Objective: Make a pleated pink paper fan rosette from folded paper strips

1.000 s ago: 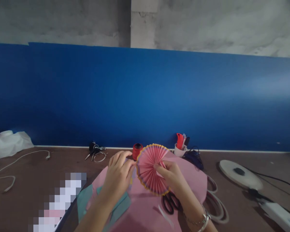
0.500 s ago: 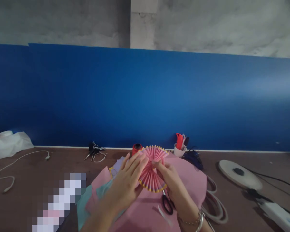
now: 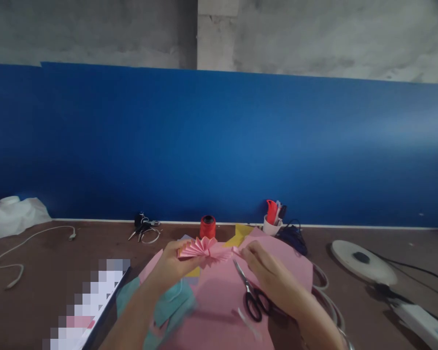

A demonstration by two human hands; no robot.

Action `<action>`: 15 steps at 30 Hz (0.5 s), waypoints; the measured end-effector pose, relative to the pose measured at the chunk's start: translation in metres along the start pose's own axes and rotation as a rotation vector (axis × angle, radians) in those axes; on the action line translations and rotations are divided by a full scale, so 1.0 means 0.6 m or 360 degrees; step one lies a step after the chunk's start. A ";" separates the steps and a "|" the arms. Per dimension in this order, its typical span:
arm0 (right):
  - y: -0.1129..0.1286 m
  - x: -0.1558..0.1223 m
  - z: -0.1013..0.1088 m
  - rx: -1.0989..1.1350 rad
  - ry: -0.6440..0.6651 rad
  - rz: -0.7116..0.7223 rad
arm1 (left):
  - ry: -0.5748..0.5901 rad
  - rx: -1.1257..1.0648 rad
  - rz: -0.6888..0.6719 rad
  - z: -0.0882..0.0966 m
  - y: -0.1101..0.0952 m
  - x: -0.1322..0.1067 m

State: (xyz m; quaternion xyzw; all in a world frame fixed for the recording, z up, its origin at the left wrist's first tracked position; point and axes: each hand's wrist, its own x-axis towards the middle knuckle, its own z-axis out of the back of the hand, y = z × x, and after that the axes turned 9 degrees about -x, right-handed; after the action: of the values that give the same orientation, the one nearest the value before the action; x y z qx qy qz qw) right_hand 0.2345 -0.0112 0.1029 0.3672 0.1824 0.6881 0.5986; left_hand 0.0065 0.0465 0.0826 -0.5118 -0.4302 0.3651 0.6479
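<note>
A pleated pink paper fan (image 3: 204, 248) is held up above the pink paper sheets and now shows nearly edge-on. My left hand (image 3: 171, 265) is closed around its left side, thumb below and fingers above. At the fan's right end my right hand (image 3: 260, 260) pinches a pink edge between thumb and fingers. Black-handled scissors (image 3: 253, 305) lie on the pink paper (image 3: 219, 316) below the right hand, blades toward the fan. Teal paper (image 3: 177, 304) is beside my left forearm. A yellow piece of paper (image 3: 239, 234) shows behind the fan.
At the back stand a red thread spool (image 3: 208, 227) and a white cup (image 3: 271, 227) with pens and a red-handled tool. Keys and small tools (image 3: 144, 228) lie left of them. A pale round disc (image 3: 363, 262) with cords and a white box (image 3: 423, 323) are at right.
The fan has tilted from facing me as a spread disc to nearly edge-on. My left hand has moved left and closed on its side, and my right hand has moved to its right end.
</note>
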 end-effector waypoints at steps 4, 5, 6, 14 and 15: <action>0.011 -0.005 0.006 -0.0162 0.0124 -0.0098 | 0.0145 -0.0136 0.0155 0.006 -0.002 -0.002; 0.015 -0.004 0.004 -0.0212 0.0149 -0.0103 | 0.0173 -0.0120 0.0138 0.005 -0.004 -0.003; 0.018 -0.004 0.001 -0.0255 0.0162 -0.0093 | 0.0200 -0.0084 0.0110 0.003 -0.007 -0.003; 0.016 0.005 -0.012 -0.0235 0.0289 -0.0063 | 0.0398 -0.0027 0.0045 -0.006 -0.039 -0.008; 0.015 0.006 -0.013 -0.0221 0.0288 -0.0065 | 0.0395 -0.0039 0.0058 -0.007 -0.040 -0.008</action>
State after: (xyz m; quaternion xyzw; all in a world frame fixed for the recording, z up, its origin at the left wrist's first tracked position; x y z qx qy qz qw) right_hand 0.2224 -0.0081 0.1048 0.2575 0.1949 0.7172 0.6176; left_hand 0.0095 0.0358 0.1046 -0.5687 -0.3417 0.3054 0.6831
